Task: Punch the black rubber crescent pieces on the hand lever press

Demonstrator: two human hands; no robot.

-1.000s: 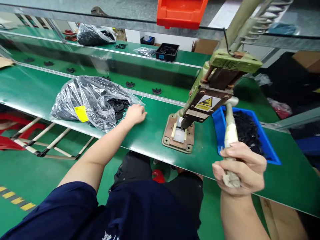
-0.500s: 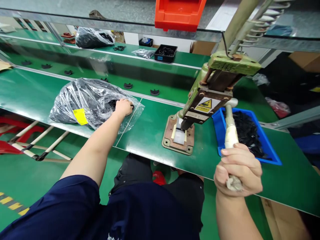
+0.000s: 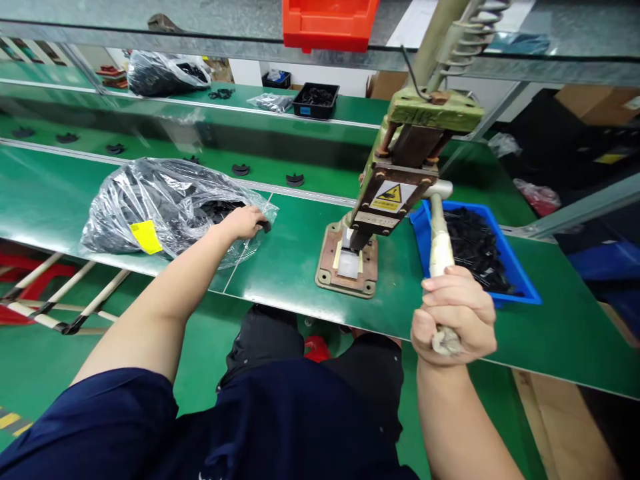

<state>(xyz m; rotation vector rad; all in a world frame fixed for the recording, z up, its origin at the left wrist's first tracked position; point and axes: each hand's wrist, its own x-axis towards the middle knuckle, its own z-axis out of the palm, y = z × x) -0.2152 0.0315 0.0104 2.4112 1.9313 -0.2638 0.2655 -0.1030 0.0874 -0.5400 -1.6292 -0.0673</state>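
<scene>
My left hand pinches a black part, not yet at the press; right hand grips its lever; plastic bag holds more.

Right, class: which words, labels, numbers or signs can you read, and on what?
No words or numbers can be read.
Warning sign on the press: yellow triangle, black symbol; caption too blurred.
White strip below it: too blurred.
Marks on the green head: unclear.
Blue label on the black bin: too small.
Yellow tag on the clear bag: nothing legible.
White mark on navy shirt: cut off.
</scene>
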